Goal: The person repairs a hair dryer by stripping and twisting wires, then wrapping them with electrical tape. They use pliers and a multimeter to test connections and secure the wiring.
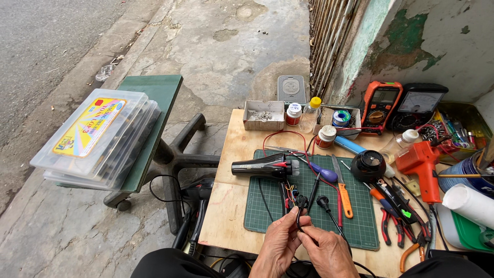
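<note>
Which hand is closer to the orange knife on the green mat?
The right hand. It sits just below the orange knife, under its handle end. The left hand is farther away, off to the knife's left, pinching a black wire.

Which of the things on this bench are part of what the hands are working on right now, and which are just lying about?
In use: left hand, right hand, black cord, hair dryer, cutting mat.
Lying about: utility knife, pliers, soldering gun, orange meter, plastic cases.

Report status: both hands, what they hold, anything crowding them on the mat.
Left hand and right hand pinch black cord together. Hair dryer open on green mat. Plug, screwdriver close by.
</note>
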